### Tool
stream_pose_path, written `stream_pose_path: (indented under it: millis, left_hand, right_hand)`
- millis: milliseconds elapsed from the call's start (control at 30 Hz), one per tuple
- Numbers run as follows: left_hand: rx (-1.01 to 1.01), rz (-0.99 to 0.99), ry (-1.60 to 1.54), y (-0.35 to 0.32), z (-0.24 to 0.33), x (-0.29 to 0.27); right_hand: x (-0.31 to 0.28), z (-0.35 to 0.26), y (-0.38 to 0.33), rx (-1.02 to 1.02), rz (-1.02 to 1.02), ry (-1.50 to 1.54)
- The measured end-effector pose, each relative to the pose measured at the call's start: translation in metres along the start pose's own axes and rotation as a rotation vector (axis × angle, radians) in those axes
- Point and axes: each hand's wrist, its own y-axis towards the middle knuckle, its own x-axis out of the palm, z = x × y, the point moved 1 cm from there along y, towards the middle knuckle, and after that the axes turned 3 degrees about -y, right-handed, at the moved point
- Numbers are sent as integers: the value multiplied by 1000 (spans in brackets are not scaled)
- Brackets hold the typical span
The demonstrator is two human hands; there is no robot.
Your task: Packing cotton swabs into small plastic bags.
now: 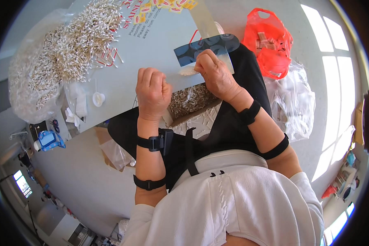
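Note:
Both hands are raised over the near edge of a grey table (123,92). My left hand (153,92) is closed in a fist, knuckles up; anything inside it is hidden. Fingers curled tight, my right hand (216,74) is at the table's near right corner. A small cluster of white-tipped cotton swabs (187,71) shows right beside its fingertips; whether they grip it I cannot tell. Just beyond lies a dark blue translucent plastic sheet (205,49) with round shapes on it. Below the hands, an open cardboard box (186,119) contains many cotton swabs (192,99).
A big heap of cotton swabs (78,41) spills from a clear plastic bag (22,90) at the far left. Small yellow packets (176,5) lie at the far edge. To the right are a red plastic bag (270,37) and a clear bag (293,102).

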Motion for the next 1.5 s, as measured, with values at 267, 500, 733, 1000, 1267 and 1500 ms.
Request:
stream_pose_path:
  millis: [267, 500, 733, 1000, 1267, 1500]
  left_hand:
    - [-22, -15, -251, 13, 11, 23]
    - [-7, -44, -140, 15, 15, 26]
    - [2, -47, -145, 16, 15, 25]
    - [-2, -44, -156, 21, 13, 25]
    - [-455, 18, -684, 0, 4, 28]
    - [-1005, 155, -1196, -4, 13, 37]
  right_hand:
    - [2, -9, 7, -40, -27, -15]
    - [-10, -8, 21, -318, -23, -270]
    - [-23, 5, 8, -261, 31, -216]
    - [-27, -12, 9, -29, 103, 26]
    - [-4, -10, 7, 286, -21, 224]
    - [11, -1, 2, 554, 19, 568]
